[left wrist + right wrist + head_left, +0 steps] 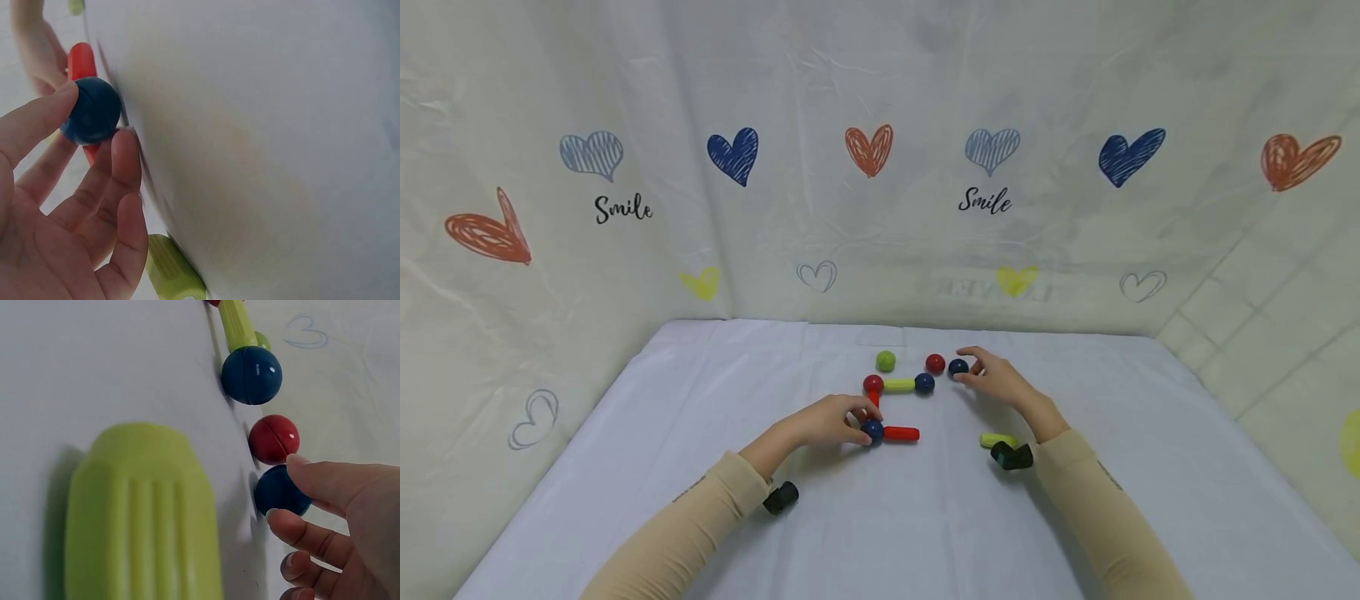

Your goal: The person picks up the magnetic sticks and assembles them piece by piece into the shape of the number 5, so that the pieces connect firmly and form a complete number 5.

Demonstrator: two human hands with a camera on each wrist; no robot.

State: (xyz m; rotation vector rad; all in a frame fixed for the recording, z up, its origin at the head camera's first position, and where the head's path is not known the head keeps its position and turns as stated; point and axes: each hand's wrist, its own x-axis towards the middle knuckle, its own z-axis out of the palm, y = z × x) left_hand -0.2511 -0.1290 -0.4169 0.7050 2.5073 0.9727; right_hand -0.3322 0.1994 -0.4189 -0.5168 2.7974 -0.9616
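My left hand (827,423) pinches a blue ball (872,431) between thumb and fingers. A red rod (901,433) extends rightward from that ball, and a second red rod (874,399) runs back to a red ball (873,384). From there a yellow-green rod (898,385) leads to another blue ball (924,383). Farther right, my right hand (996,379) is at a loose blue ball (281,491), thumb and index finger spread around it. In the right wrist view the thumb overlaps its upper edge, with the index fingertip right at the lower edge.
A loose red ball (935,363) lies beside the right-hand blue ball, and a green ball (886,361) sits farther back. One yellow-green rod (997,440) lies near the right wrist camera (1011,456). Another yellow-green rod (175,269) shows below the left hand. A printed curtain (880,233) stands behind.
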